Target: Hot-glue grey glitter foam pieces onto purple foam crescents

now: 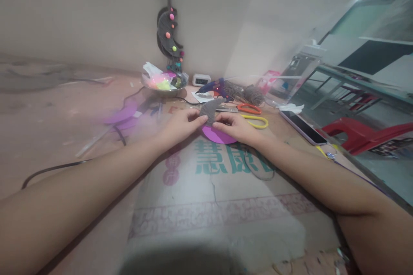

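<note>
My left hand (181,125) and my right hand (235,128) meet over a flat purple disc (217,135) lying on a printed sheet (213,180). Between them stands a grey ribbed piece (209,111), pinched by the fingertips of both hands from either side. Its lower edge sits at the disc's far rim.
Orange scissors (248,108) and yellow scissors (258,122) lie just right of my hands. A blue glue gun (213,87), a metal bowl of bright bits (164,83) and a small clock (201,79) stand behind. A phone (303,127) lies right; a black cable (51,169) runs left.
</note>
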`<state>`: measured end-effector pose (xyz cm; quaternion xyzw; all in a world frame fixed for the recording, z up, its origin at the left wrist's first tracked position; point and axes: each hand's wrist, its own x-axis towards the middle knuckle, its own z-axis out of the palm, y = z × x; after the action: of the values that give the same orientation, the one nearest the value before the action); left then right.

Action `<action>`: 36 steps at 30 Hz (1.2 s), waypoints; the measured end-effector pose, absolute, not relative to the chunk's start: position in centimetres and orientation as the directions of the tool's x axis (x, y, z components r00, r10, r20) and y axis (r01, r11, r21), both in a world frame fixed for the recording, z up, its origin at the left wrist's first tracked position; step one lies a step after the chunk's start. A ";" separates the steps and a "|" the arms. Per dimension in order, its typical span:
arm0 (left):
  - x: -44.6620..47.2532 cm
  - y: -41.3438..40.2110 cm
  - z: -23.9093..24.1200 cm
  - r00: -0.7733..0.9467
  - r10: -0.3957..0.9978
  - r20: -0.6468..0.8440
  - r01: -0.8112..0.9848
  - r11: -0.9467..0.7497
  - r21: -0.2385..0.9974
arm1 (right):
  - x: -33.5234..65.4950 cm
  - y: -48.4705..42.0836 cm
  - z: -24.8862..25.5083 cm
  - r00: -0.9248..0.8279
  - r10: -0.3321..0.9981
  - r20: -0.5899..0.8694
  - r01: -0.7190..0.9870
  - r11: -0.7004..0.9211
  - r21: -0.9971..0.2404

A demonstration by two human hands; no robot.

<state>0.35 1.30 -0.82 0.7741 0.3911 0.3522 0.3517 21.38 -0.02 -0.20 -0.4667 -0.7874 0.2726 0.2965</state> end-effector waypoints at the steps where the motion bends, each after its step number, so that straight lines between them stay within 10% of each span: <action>1: 0.3 1.3 -0.8 0.447 0.854 0.268 0.360 -0.446 0.820 | 21.4 0.0 -0.2 -0.388 0.897 0.212 0.573 0.415 -0.707; 36: 0.2 1.6 -0.7 0.337 0.917 0.212 0.295 -0.317 0.901 | 21.5 0.2 0.0 -0.366 0.911 0.192 0.374 0.333 -0.865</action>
<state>0.16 1.58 -0.68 0.7129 0.4252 0.3880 0.4007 21.47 0.20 0.00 -0.4369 -0.7351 0.3775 0.3553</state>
